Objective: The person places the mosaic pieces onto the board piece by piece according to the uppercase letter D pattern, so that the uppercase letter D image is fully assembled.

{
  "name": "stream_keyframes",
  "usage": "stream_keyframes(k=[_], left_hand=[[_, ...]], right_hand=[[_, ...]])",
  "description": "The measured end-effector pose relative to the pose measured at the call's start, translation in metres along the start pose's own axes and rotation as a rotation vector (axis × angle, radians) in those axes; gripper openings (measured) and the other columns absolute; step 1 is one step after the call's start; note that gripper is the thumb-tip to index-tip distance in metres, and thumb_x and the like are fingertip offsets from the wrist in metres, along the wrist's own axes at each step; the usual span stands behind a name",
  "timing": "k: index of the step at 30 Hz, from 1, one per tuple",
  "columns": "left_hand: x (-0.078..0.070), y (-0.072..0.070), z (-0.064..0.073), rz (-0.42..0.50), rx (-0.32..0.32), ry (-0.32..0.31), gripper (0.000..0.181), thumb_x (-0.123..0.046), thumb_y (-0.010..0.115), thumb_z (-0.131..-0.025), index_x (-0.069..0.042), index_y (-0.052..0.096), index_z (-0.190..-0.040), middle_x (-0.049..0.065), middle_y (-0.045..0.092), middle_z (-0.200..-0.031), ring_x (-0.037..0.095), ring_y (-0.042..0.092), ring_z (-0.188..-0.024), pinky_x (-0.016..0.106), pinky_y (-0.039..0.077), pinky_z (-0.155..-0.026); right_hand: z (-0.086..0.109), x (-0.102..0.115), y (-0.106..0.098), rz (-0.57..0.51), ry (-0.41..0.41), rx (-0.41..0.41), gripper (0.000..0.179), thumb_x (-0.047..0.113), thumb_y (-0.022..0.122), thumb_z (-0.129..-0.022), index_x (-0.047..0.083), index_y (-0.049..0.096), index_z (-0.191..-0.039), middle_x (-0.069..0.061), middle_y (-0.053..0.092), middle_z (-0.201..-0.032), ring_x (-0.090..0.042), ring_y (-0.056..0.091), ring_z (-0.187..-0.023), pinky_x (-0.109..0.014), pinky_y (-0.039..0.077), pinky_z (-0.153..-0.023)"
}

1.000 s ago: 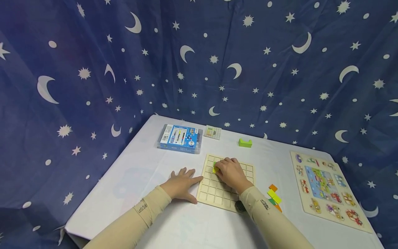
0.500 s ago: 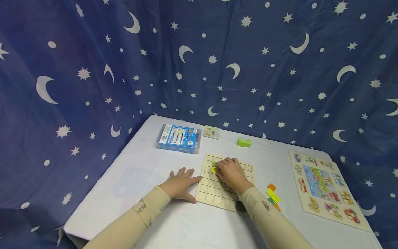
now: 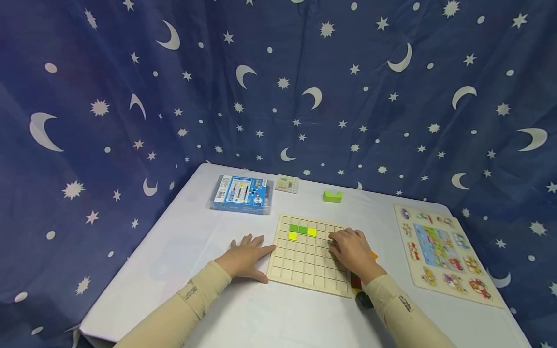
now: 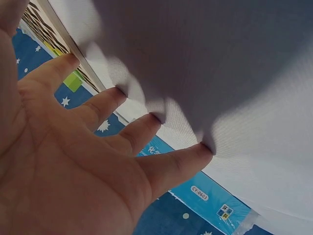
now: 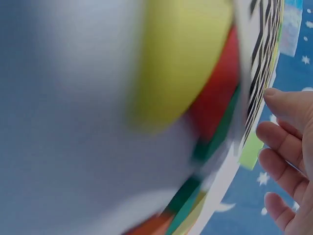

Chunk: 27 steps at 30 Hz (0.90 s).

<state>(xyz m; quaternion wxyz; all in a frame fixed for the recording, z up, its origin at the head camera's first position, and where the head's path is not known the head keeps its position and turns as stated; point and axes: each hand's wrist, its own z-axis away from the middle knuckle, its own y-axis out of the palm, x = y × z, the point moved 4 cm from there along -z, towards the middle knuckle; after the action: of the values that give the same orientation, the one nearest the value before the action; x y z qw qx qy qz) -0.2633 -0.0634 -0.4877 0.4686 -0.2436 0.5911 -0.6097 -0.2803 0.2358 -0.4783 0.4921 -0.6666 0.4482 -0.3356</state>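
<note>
My left hand (image 3: 244,257) lies spread on the white table, a finger touching the left edge of the wooden grid board (image 3: 304,271). In the left wrist view its fingertips (image 4: 205,148) press on the cloth. My right hand (image 3: 354,252) is above the board's right edge. Its fingers (image 5: 281,164) are loosely bent, with nothing seen between them. Two green squares (image 3: 298,229) and a yellow square (image 3: 312,232) line up in the board's upper left. Another yellow square (image 3: 293,236) is just below them. Coloured pieces (image 3: 356,281) are partly hidden by the right forearm.
At the back stand a blue-labelled plastic box (image 3: 242,195), a small pattern card (image 3: 287,184) and a light green notched block (image 3: 332,196). A wooden picture puzzle (image 3: 448,256) lies at the right. Behind the table hangs a blue star-and-moon curtain (image 3: 278,96).
My right hand has left the upper-left squares and moved right to the board's right edge, uncovering the green and yellow squares. My left hand stays by the board. The head view has shifted slightly.
</note>
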Motion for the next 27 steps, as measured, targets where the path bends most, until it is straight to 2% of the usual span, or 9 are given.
stream_keyframes(k=[6,13,18,27], left_hand=[[0.003,-0.001,0.001,0.015,0.001,-0.005,0.095,-0.063,0.080,-0.068,-0.029,0.044,-0.150,0.014,0.033,-0.159,0.050,0.025,-0.143,0.076,0.026,-0.103],[0.005,-0.001,0.002,0.036,0.008,-0.021,0.095,-0.062,0.080,-0.068,-0.029,0.044,-0.150,0.014,0.031,-0.160,0.049,0.023,-0.145,0.076,0.023,-0.106],[0.003,-0.003,0.003,0.032,0.007,-0.019,0.095,-0.061,0.081,-0.069,-0.030,0.044,-0.150,0.013,0.031,-0.160,0.049,0.023,-0.145,0.076,0.023,-0.106],[0.000,-0.002,0.002,0.036,0.012,-0.003,0.095,-0.062,0.080,-0.069,-0.029,0.044,-0.150,0.014,0.031,-0.160,0.050,0.024,-0.144,0.076,0.024,-0.105]], right_hand=[[0.036,-0.035,-0.006,-0.033,0.165,0.058,0.039,0.026,0.082,-0.081,0.011,0.069,-0.115,-0.006,0.072,-0.112,-0.029,0.061,-0.109,-0.057,0.040,-0.100],[0.066,-0.059,-0.015,-0.046,0.234,0.078,0.041,0.024,0.084,-0.079,0.009,0.069,-0.114,-0.009,0.072,-0.108,-0.033,0.062,-0.104,-0.059,0.040,-0.096],[0.074,-0.067,-0.014,-0.039,0.253,0.101,0.044,0.026,0.084,-0.078,0.006,0.069,-0.114,-0.012,0.072,-0.110,-0.034,0.062,-0.103,-0.060,0.041,-0.093],[0.076,-0.072,-0.011,-0.035,0.261,0.090,0.046,0.025,0.084,-0.078,0.007,0.068,-0.116,-0.013,0.071,-0.110,-0.035,0.062,-0.104,-0.060,0.040,-0.094]])
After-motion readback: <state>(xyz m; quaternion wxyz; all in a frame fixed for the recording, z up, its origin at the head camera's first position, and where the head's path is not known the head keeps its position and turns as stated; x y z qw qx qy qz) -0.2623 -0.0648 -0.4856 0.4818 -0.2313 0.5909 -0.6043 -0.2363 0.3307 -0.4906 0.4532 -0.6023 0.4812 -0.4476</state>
